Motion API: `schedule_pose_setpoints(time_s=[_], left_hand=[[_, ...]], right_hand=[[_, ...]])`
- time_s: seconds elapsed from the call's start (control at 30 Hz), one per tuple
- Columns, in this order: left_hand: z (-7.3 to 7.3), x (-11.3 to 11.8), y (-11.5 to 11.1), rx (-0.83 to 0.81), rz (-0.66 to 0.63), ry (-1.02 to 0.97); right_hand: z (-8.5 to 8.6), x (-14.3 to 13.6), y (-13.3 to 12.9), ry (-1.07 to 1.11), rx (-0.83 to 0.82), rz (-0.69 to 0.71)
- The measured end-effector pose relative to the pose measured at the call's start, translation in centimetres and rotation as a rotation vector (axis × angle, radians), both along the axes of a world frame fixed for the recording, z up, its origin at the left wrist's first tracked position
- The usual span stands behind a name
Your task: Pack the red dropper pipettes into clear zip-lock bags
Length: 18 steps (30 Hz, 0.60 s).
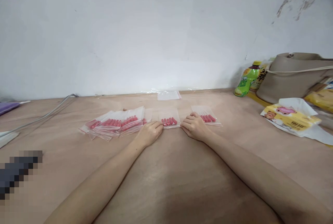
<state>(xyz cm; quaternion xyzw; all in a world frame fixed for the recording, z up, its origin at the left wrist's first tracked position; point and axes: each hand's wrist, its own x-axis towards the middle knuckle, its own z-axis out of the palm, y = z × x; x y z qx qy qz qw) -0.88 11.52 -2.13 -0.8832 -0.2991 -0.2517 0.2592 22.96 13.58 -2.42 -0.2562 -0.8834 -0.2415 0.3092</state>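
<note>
A small transparent zip bag (169,113) lies flat on the table, with several red capsule-shaped pieces (170,121) lined up inside it. My left hand (151,133) is closed at its near left corner, fingertips pinching the edge. At the opposite near corner, my right hand (197,126) pinches the same bag with bent fingers. Just right of that hand lies another bag (205,110) of red pieces, partly covered by the fingers. To the left of my left hand, several filled bags (111,121) overlap in a loose spread.
Against the wall sits a flat white-and-clear bag (169,95). A green bottle (245,81), a grey-brown bucket-like bag (291,75) and a yellow tissue pack (291,116) occupy the right. A grey cable (49,113) crosses the left; a pixelated dark object (18,172) lies nearer.
</note>
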Motion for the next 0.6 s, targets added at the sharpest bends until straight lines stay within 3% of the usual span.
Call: schedule_pose_setpoints(time_s=[0.13,0.37,0.6], left_hand=[[0.0,1.1,0.6,0.006,-0.008,-0.036],[-0.4,5.0,1.7,0.013,-0.091,0.023],[-0.2,4.9,1.9,0.027,-0.106,0.054]], right_hand=[[0.0,-0.1,0.1,-0.006,-0.009,-0.02],[-0.3,-0.7,0.0,-0.047,-0.024,-0.021],[0.0,-0.7,-0.2,-0.052,-0.003,-0.049]])
